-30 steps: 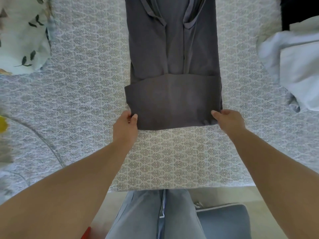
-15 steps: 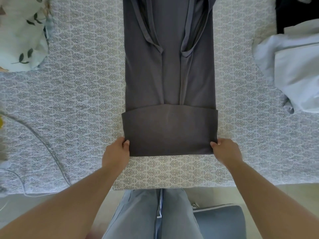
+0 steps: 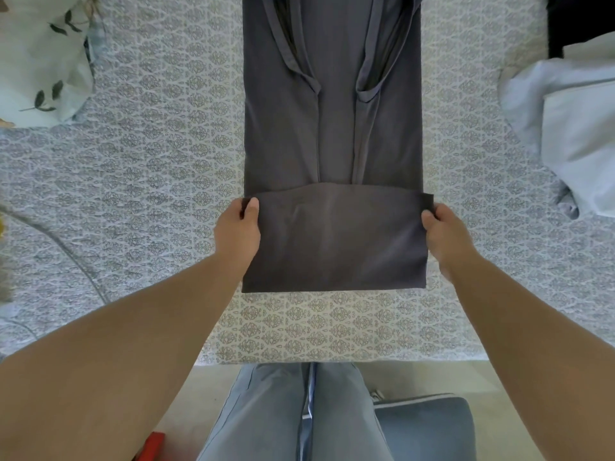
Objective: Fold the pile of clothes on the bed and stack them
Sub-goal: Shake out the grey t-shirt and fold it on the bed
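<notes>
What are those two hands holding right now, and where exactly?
The dark grey folded garment. The left hand pinches the left corner of its folded-up bottom flap and the right hand the right corner.

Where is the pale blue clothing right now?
In the head view, the pale blue clothing lies at the right edge of the bed, right of the grey garment and beyond the right hand.

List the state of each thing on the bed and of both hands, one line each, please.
Grey garment: sides folded in, bottom part folded up.
Left hand: pinches the fold's left corner.
Right hand: pinches the fold's right corner.
White clothes: lying rumpled at right, unfolded.
Leaf-print fabric: crumpled at upper left.
</notes>
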